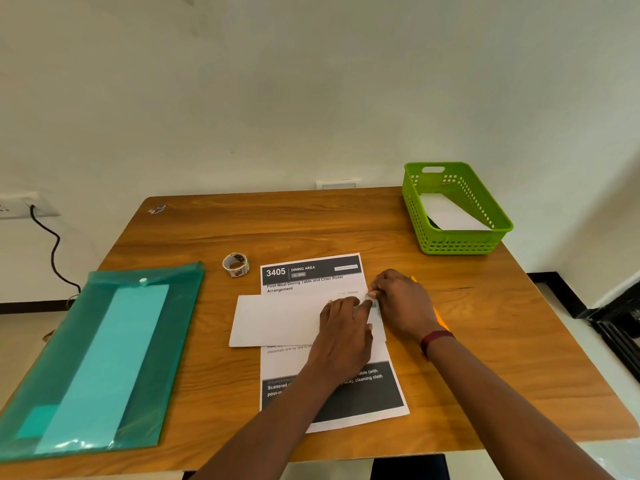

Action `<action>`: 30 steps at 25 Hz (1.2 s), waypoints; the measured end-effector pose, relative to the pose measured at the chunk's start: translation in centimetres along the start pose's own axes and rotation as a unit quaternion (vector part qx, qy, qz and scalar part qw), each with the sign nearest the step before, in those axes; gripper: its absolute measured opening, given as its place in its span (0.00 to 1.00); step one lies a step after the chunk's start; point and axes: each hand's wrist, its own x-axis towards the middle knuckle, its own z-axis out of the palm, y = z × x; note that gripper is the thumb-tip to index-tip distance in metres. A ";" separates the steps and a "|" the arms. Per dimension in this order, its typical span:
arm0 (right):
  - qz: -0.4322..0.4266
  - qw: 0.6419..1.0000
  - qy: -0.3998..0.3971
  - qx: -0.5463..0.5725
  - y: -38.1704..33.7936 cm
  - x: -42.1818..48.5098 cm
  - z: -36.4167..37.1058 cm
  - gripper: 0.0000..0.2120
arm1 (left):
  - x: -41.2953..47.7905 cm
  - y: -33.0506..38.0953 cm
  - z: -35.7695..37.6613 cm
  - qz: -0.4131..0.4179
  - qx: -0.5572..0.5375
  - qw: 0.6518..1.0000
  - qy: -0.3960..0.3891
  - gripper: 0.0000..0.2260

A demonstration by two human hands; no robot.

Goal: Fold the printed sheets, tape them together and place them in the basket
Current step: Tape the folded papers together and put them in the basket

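A folded white sheet (277,320) lay crosswise on my printed sheet (311,275); the green basket (460,242) held 1 folded paper (450,213).

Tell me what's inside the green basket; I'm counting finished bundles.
The green basket holds one white folded paper leaning on its wall, something dark under its edge. Whatever lies beneath is covered.

Folded sheet (277,320) lies across printed sheet (311,278) before me on table (485,323). Folder (100,355) left, tape roll (236,264) between. Basket (453,209) far right, paper (450,213) inside.
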 end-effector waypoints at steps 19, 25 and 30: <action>0.057 0.997 0.041 0.024 -1.0 -0.7 0.7 0.06 | 0.6 0.1 -0.4 0.034 0.085 0.994 -0.057 0.21; 0.005 1.000 0.029 -0.004 -0.5 -2.2 1.1 0.12 | 0.6 -0.2 -0.6 0.037 0.084 0.994 -0.053 0.21; -0.035 0.999 0.028 -0.026 -0.1 -4.0 1.8 0.16 | 0.5 -0.2 -0.5 0.029 0.076 0.995 -0.058 0.21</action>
